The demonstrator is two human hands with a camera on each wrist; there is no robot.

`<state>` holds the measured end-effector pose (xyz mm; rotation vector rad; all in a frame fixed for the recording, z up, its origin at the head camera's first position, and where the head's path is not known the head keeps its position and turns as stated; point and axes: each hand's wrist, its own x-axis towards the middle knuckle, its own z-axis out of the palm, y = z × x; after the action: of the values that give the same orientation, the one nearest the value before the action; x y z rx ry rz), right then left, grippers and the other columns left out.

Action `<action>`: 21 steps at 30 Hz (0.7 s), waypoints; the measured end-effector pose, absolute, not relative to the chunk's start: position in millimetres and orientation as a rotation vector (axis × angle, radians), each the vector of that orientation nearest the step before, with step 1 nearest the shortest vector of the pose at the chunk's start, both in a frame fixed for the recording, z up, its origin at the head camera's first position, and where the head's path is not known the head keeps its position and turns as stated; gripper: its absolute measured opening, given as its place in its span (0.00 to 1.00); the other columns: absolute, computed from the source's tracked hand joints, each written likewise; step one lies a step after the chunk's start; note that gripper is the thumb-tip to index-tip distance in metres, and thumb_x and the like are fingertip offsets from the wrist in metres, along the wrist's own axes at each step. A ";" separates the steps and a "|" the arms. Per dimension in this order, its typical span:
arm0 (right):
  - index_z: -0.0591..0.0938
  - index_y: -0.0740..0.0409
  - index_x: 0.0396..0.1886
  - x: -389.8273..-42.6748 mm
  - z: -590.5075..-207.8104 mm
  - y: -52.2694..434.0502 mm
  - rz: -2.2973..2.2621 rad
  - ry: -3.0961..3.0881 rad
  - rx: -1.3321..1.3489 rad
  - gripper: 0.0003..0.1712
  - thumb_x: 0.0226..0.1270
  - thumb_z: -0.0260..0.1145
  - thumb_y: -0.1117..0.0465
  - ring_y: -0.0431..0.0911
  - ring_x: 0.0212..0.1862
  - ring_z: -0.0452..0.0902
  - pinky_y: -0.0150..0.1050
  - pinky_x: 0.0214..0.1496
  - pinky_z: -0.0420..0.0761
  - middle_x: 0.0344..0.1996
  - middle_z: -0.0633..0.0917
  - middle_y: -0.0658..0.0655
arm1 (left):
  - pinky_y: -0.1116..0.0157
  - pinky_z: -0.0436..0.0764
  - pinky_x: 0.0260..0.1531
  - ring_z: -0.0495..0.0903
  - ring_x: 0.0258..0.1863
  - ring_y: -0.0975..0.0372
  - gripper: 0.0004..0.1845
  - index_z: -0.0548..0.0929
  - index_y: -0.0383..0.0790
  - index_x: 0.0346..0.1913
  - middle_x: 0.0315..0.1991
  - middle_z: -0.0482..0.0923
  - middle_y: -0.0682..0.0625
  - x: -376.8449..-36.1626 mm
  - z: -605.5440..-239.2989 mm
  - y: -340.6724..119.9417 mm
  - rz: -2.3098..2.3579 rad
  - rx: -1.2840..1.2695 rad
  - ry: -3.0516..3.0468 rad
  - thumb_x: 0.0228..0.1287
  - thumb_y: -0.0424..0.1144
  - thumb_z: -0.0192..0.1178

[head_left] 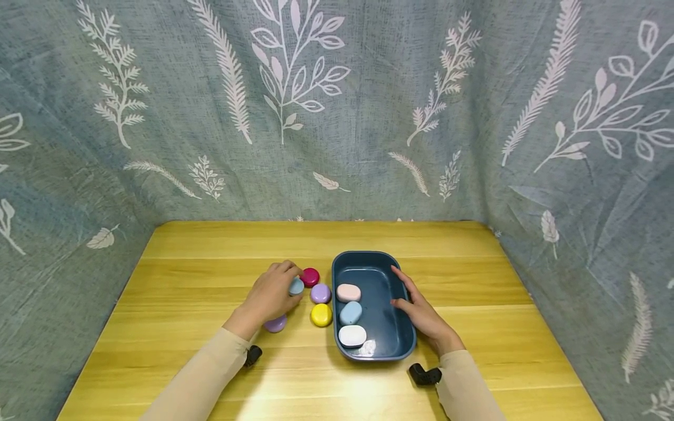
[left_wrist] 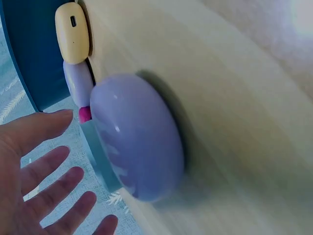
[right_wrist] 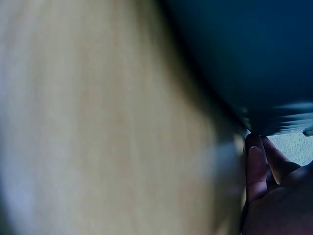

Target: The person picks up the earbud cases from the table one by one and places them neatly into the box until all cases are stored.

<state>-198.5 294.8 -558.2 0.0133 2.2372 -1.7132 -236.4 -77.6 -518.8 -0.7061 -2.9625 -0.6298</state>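
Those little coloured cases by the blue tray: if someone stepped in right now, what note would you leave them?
Left hand: over the light blue case, touching it; grip unclear.
Right hand: open, steadying the blue tray at its right rim.
Done: pink, blue and white cases lie in the tray.
Left: magenta, lilac, yellow and purple cases on the table, probably due next.

You have open table (head_left: 210, 245) along the far edge and both side edges. Between your hands, the blue tray (head_left: 405, 342) and the coloured cases (head_left: 320, 293) beside it block the middle.
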 end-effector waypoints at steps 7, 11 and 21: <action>0.55 0.16 0.79 -198.4 -559.2 296.0 -1.711 2.239 0.006 0.44 0.76 0.60 0.59 0.60 0.85 0.34 0.68 0.81 0.50 0.85 0.40 0.48 | 0.49 0.83 0.52 0.78 0.59 0.50 0.24 0.84 0.43 0.59 0.59 0.80 0.48 -238.7 -520.1 -77.5 -0.621 -0.686 -3.024 0.61 0.42 0.75; 0.55 0.17 0.79 -198.4 -560.3 296.3 -1.718 2.236 0.003 0.44 0.76 0.60 0.59 0.60 0.85 0.35 0.68 0.81 0.50 0.85 0.40 0.48 | 0.49 0.83 0.51 0.79 0.56 0.51 0.24 0.84 0.44 0.60 0.58 0.81 0.49 -239.6 -522.4 -77.1 -0.598 -0.676 -3.043 0.61 0.42 0.75; 0.55 0.19 0.80 -199.9 -563.4 297.0 -1.737 2.237 -0.016 0.44 0.75 0.60 0.61 0.60 0.85 0.35 0.67 0.81 0.50 0.86 0.40 0.50 | 0.51 0.84 0.46 0.80 0.51 0.52 0.23 0.84 0.44 0.59 0.53 0.83 0.49 -241.1 -528.8 -76.7 -0.561 -0.659 -3.023 0.60 0.42 0.76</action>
<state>-199.9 297.0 -563.4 -0.0162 2.2367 -1.7365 -241.1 -76.7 -528.8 -0.6593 -3.0235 -0.5614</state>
